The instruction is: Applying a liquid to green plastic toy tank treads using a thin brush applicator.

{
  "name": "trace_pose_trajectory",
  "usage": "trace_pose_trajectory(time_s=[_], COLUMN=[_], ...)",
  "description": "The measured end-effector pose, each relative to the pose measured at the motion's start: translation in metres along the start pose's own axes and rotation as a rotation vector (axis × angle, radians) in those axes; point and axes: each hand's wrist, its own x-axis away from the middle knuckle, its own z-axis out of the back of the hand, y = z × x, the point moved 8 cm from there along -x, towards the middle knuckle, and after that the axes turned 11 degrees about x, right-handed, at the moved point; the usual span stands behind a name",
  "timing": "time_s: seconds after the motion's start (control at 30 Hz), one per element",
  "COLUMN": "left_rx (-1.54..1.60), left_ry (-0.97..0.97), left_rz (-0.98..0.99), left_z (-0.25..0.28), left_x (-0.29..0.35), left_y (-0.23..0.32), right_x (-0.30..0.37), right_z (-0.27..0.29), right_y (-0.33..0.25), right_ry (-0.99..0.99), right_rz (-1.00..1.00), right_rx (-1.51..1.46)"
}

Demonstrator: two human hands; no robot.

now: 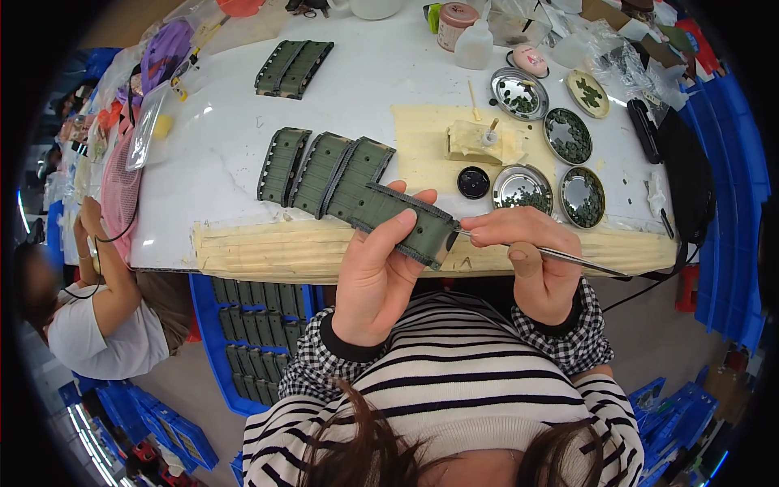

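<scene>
My left hand (pixel 375 284) grips a long dark green ribbed panel (pixel 406 223) with a camouflage end, its thumb lying on top. My right hand (pixel 542 243) holds slim metal tweezers (pixel 560 256), whose tip meets the panel's right end. Whatever is at the tip is too small to make out. Just beyond my left hand, a ribbed panel (pixel 324 170) and another ribbed panel (pixel 284 166) lie on the white table. Farther back rests a similar panel (pixel 294 69).
Right of centre, round metal dishes (pixel 523 191) hold small dark green bits. Near them are a taped block (pixel 479 142), a black round cap (pixel 473 183) and a white bottle (pixel 475 45). A blue crate (pixel 215 349) of panels sits below the table edge. A co-worker (pixel 114 325) is at left.
</scene>
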Motion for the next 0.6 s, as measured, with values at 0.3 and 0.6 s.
trace_pose_trajectory(time_s=[0.3, 0.6], left_rx=[0.042, 0.035], left_ry=[0.002, 0.018], left_rz=[0.046, 0.065], left_z=[0.001, 0.001], left_x=[0.0, 0.0], left_y=[-0.003, -0.005], right_x=[-0.001, 0.0], right_z=[0.0, -0.002], right_y=[-0.008, -0.014], right_ry=[-0.021, -0.081], right_rz=[0.077, 0.143], right_rx=[0.111, 0.17])
